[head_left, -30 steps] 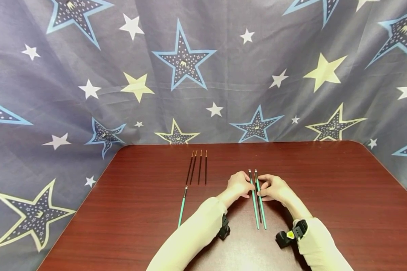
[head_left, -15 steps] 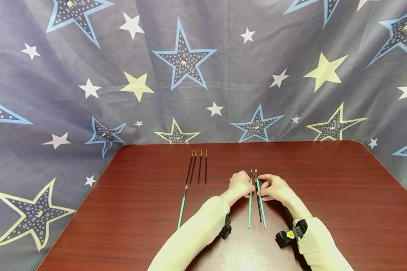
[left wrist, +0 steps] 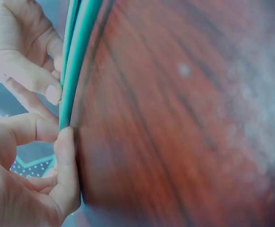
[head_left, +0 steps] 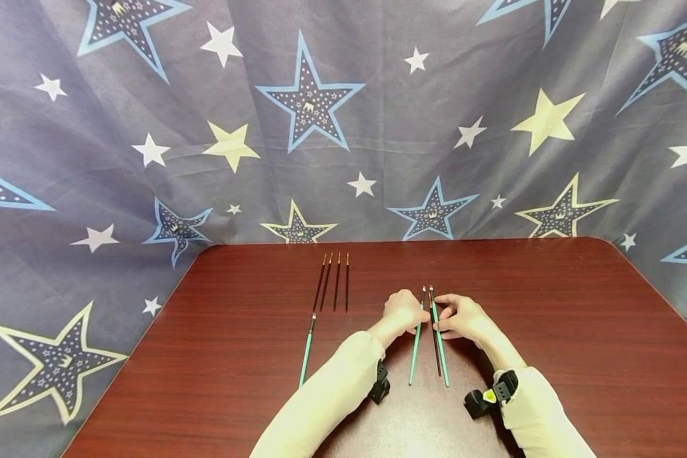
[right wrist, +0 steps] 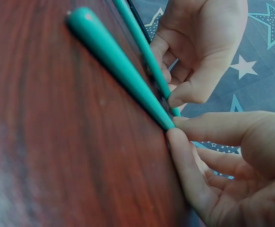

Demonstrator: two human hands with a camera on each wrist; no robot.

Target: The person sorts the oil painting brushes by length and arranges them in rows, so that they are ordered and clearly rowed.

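Note:
Near the middle of the table, my left hand (head_left: pixel 403 312) pinches a teal-handled paintbrush (head_left: pixel 415 356) between thumb and finger. The left wrist view shows that grip close up, on the teal handle (left wrist: pixel 76 71). Just to its right, my right hand (head_left: pixel 465 319) pinches a second teal-handled paintbrush (head_left: pixel 443 362), its handle (right wrist: pixel 123 75) large in the right wrist view. A thin black paintbrush (head_left: pixel 436 350) lies right beside this second brush, on its left; whether the right hand touches it I cannot tell. Both teal brushes point their bristles toward the far edge.
Several thin black paintbrushes (head_left: pixel 336 283) lie side by side farther back on the left. Nearer me is another teal-handled paintbrush (head_left: pixel 306 350), close to the left sleeve (head_left: pixel 332 388). A star-patterned cloth (head_left: pixel 378 127) hangs behind the reddish-brown table (head_left: pixel 527 273).
The left hand's teal paintbrush has swung its near end to the left, away from the other two, and turned about its length. The right hand has stayed put.

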